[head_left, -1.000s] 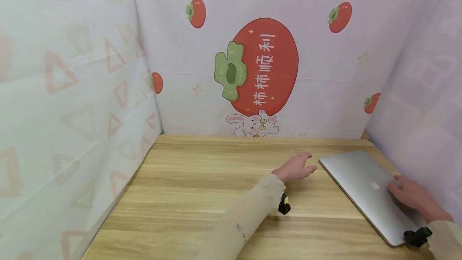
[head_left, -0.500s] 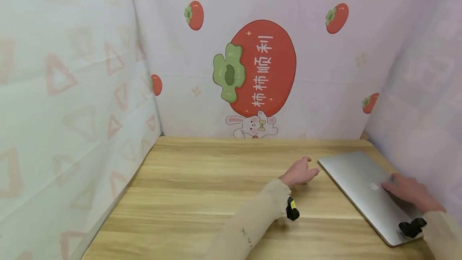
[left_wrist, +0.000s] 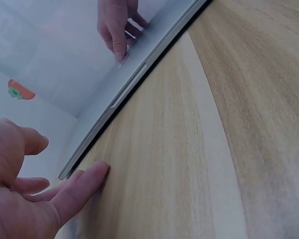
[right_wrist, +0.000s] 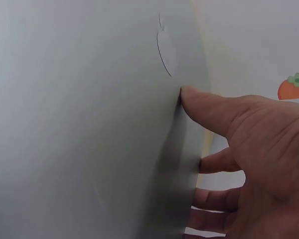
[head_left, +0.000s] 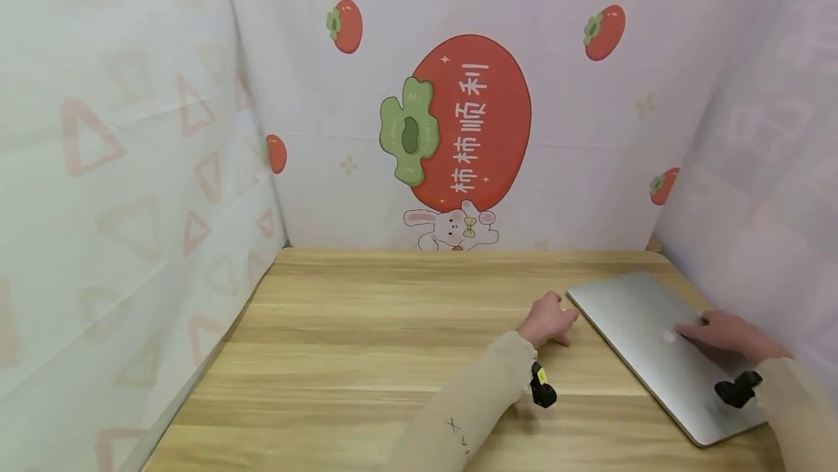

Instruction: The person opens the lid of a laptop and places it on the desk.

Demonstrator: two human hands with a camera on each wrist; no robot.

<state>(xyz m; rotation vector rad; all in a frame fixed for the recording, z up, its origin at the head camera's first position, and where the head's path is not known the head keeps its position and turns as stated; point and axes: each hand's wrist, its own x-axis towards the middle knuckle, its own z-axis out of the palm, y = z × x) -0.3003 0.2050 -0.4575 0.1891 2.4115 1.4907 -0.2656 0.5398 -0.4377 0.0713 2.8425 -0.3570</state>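
Observation:
A closed silver laptop (head_left: 644,337) lies on the wooden table at the right, lid up, with a pale round logo (head_left: 669,336). My right hand (head_left: 727,332) touches it: in the right wrist view the thumb tip is on the lid close to the logo (right_wrist: 167,52), and the other fingertips reach the laptop's far edge. To the left of the laptop, my left hand (head_left: 548,318) is low over the table with its fingers spread and loosely bent, holding nothing. In the left wrist view its fingertips are near one corner of the laptop's edge (left_wrist: 104,117).
The wooden table (head_left: 366,341) extends to the left of the hands. White printed cloth hangs at the back (head_left: 321,108), at the left (head_left: 150,276) and close along the right (head_left: 753,166), near the laptop's right side. Each wrist wears a small black camera (head_left: 542,386).
My left hand has come nearer, down and to the right, towards the laptop's left edge. My right hand has slid a little leftward over the lid. The head view has shifted slightly.

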